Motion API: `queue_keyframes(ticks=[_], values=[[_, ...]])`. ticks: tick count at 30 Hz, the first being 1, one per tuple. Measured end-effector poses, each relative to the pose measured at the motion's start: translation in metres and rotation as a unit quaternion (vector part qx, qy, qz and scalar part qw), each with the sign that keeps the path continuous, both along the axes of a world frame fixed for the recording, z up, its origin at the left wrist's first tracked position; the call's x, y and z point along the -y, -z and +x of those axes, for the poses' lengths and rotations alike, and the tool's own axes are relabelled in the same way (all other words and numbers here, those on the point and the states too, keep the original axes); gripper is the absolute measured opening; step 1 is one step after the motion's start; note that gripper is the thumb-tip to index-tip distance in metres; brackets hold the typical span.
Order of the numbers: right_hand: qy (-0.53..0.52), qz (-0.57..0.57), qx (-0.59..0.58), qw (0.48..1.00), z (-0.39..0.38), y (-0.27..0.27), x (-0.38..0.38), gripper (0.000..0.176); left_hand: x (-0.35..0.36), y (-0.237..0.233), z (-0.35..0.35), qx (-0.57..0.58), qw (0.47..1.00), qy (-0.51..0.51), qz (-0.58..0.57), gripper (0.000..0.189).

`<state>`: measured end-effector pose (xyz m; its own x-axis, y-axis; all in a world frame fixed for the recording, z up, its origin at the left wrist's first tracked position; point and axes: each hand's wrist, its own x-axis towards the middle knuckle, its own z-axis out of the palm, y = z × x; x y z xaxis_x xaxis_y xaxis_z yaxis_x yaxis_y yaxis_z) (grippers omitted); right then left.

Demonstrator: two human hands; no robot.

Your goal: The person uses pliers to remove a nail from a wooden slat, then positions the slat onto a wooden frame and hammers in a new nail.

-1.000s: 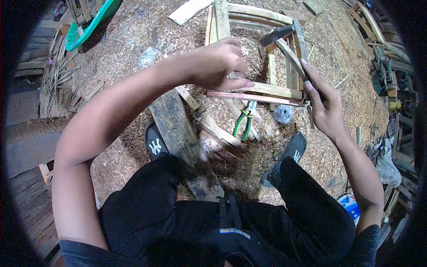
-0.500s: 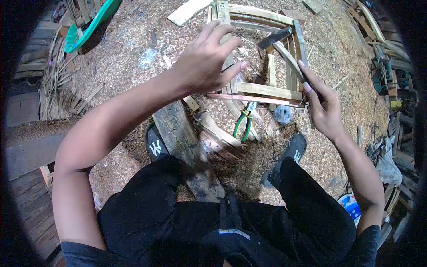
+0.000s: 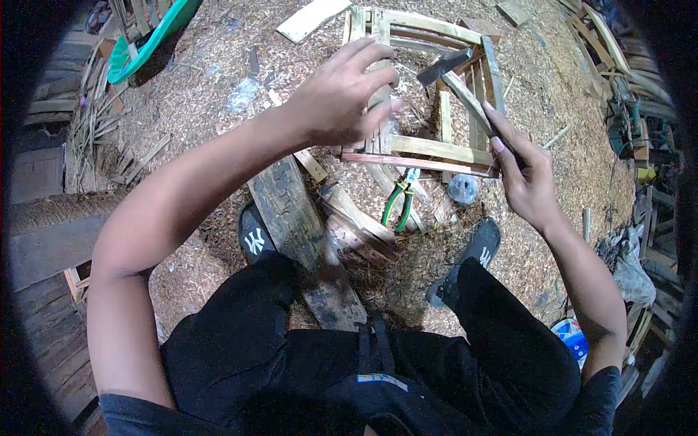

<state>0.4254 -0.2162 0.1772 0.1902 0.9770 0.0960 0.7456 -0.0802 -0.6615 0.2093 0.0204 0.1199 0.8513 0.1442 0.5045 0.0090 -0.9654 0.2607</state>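
My right hand (image 3: 529,171) is wrapped around the wooden handle of a hammer (image 3: 465,94). The dark hammer head is raised above a slatted wooden crate frame (image 3: 443,149) on the ground. Over the left side of that frame is my left hand (image 3: 352,91), its fingers bent and apart. It is beside a pale upright slat (image 3: 380,29) and partly hides it; contact is hard to make out. Nearer to me, pliers (image 3: 398,203) with green and yellow handles lie below the frame, beside a clear plastic roll-like thing (image 3: 462,189).
A worn plank (image 3: 302,232) runs between my legs. Wood offcuts (image 3: 356,211) lie next to it on ground covered with shavings. A green basin-like rim (image 3: 156,43) is at the upper left, with wood stacks along both sides. A blue and white container (image 3: 572,338) stands at lower right.
My left hand's fingers have curled further down, and a second slat shows at the frame's left side. The hammer head has moved slightly left and down, still in my right hand.
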Motion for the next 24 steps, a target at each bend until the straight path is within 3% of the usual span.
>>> queue_keyframes(ticks=[3, 10, 12, 16, 19, 21, 24], values=[[0.001, -0.002, -0.026, 1.000, 0.001, 0.001, 0.000, 0.045, -0.015, -0.006, 0.000, -0.043, 0.999, 0.030, 0.001, 0.023], [0.024, -0.039, -0.043, 0.998, 0.001, 0.002, 0.003, 0.045, -0.020, 0.002, -0.005, -0.022, 0.999, 0.046, 0.006, 0.025], [0.006, 0.018, -0.010, 1.000, 0.002, 0.007, 0.003, 0.045, -0.021, 0.003, -0.005, -0.024, 0.999, 0.045, -0.021, 0.025], [0.001, 0.024, -0.002, 1.000, 0.003, 0.008, 0.004, 0.045, -0.020, 0.002, -0.006, -0.034, 0.998, 0.048, -0.017, 0.026], [0.000, 0.020, -0.004, 1.000, 0.003, 0.006, 0.004, 0.045, -0.016, 0.001, -0.008, -0.030, 0.999, 0.038, -0.012, 0.030], [0.006, 0.002, -0.028, 1.000, 0.001, 0.002, 0.004, 0.045, -0.011, -0.001, -0.010, -0.048, 0.995, -0.021, -0.086, 0.035], [0.005, -0.001, -0.024, 1.000, 0.001, 0.002, 0.003, 0.045, -0.014, -0.002, -0.008, -0.041, 0.997, -0.001, -0.065, 0.037]])
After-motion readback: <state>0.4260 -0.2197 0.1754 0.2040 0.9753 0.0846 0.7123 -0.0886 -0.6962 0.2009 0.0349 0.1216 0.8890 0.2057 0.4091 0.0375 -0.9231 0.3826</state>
